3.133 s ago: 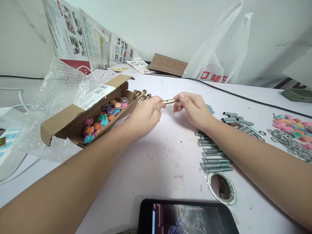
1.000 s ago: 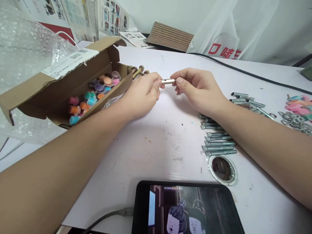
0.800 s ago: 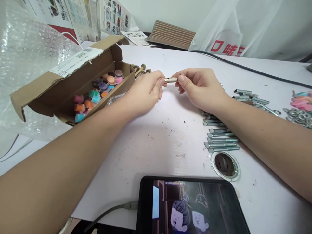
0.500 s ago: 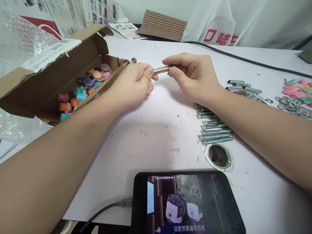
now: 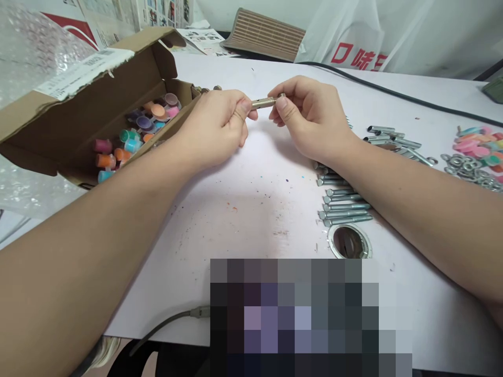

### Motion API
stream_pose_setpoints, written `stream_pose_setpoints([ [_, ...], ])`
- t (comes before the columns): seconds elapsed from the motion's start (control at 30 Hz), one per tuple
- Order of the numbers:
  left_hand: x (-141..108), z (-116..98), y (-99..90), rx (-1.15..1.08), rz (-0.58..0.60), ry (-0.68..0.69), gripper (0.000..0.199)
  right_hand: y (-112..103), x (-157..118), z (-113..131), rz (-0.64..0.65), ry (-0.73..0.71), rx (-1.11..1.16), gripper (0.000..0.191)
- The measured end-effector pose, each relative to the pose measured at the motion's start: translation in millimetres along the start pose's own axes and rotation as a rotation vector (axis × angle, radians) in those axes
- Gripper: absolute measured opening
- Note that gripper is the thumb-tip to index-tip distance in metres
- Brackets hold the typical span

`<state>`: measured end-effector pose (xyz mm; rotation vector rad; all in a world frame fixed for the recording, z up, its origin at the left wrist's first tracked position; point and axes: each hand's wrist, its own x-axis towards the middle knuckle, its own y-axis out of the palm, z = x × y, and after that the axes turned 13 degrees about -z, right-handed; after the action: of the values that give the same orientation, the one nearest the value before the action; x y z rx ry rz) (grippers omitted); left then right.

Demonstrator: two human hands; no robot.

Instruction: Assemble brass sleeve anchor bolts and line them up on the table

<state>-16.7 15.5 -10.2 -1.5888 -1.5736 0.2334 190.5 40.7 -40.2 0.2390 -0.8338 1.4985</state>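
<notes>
A brass-coloured metal bolt with a sleeve [image 5: 263, 103] is held level between my two hands above the white table. The fingers of my left hand [image 5: 223, 123] are closed round its left end. At its right end, my right hand [image 5: 310, 118] pinches the tip between thumb and fingers, where a small piece of metal shows. Several silver bolts [image 5: 348, 207] lie in a row below my right wrist. Metal sleeves [image 5: 383, 137] are heaped behind my right forearm. The far ends of the held bolt are partly hidden by my fingers.
An open cardboard box [image 5: 113, 99] with colourful plastic caps [image 5: 145, 123] stands at the left. At the right lie washers [image 5: 467, 166] and more coloured pieces [image 5: 475, 144]. A black cable [image 5: 385, 93] crosses the back. A round table hole [image 5: 349, 242] and a blurred-out area are in front.
The view has shifted slightly. My right fingers have shifted round the bolt's right end, and a small metal piece now shows above my thumb. The phone area is now pixelated.
</notes>
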Motion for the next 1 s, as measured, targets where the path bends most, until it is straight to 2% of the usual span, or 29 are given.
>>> stream_pose_setpoints([
  [0.27, -6.2, -3.2, -3.6, -0.158, 0.063, -0.178, 0.053, -6.7, 0.4, 3.2, -0.074, -0.170, -0.087, 0.025],
  [0.33, -3.2, -1.8, -1.9, -0.298, 0.075, -0.239, 0.049, -11.6, -0.3, 3.8, -0.053, -0.243, -0.161, 0.022],
  [0.43, 1.9, -1.0, 1.1, -0.590, 0.180, -0.386, 0.043, -16.8, -1.6, 5.3, -0.037, -0.341, -0.214, 0.023],
  [0.5, 2.6, -2.4, 1.2, -0.649, 0.224, -0.433, 0.043, -17.2, -2.3, 6.8, -0.059, -0.344, -0.186, 0.024],
  [0.6, -1.1, -6.2, -1.4, -0.430, 0.114, -0.285, 0.044, -15.1, -1.8, 7.9, -0.069, -0.308, -0.209, 0.026],
  [0.7, -5.0, -7.9, -4.2, -0.153, 0.033, -0.106, 0.041, -14.3, 0.6, 5.5, -0.049, -0.326, -0.280, 0.038],
  [0.8, -5.2, -6.0, -4.5, -0.038, -0.007, 0.006, 0.041, -15.6, 3.2, -0.7, 0.001, -0.327, -0.311, 0.046],
  [0.9, -3.8, -4.1, -4.3, -0.002, -0.032, 0.050, 0.036, -17.0, 4.8, -7.5, 0.045, -0.314, -0.345, 0.049],
  [1.0, -3.6, -5.0, -4.9, -0.025, 0.002, 0.012, 0.032, -17.0, 4.4, -11.6, 0.042, -0.335, -0.350, 0.050],
])
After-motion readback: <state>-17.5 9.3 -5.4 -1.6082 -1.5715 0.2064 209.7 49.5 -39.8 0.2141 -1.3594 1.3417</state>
